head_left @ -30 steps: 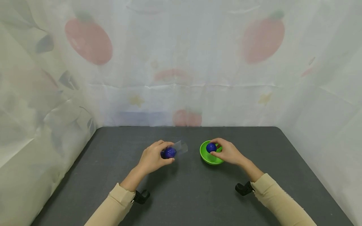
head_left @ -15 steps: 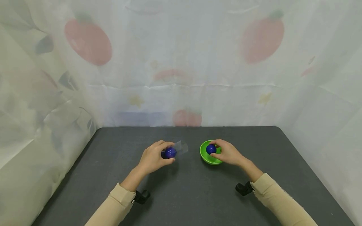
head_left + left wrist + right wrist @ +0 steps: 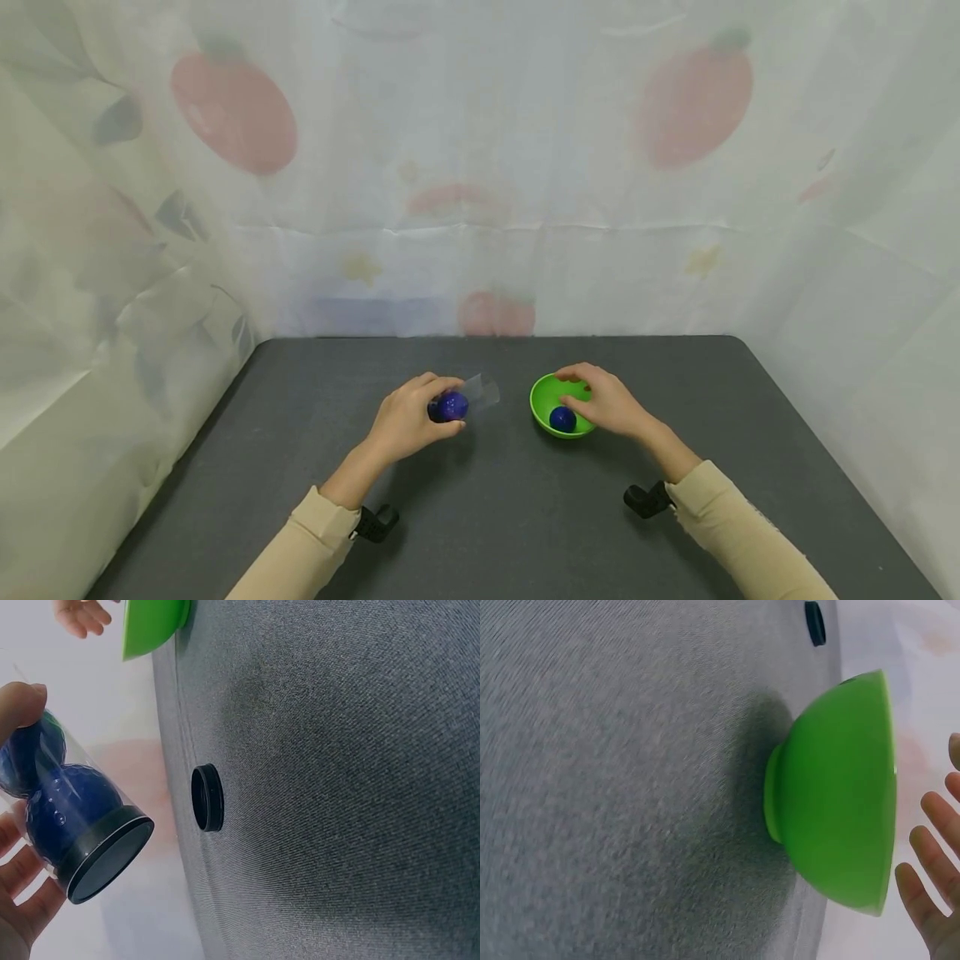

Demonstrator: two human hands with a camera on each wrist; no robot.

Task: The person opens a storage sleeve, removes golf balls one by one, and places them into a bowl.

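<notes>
So the right hand point(image 3: 607, 404) is hovering over the green bowl point(image 3: 542, 398), fingers relaxed and holding nothing, with one glossy blue ball point(image 3: 562, 419) sitting in it. The left hand point(image 3: 405, 419) is gripping a clear tube point(image 3: 467, 397) (more dimpled blue balls inside, black lid point(image 3: 207, 797) lying off on the table point(image 3: 480, 517)). Next up, I'd guess, is tipping out another ball.

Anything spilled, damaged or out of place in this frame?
Nothing spilled or damaged. Only a small black cap lies loose on the table, apart from the clear tube in the left hand.
</notes>
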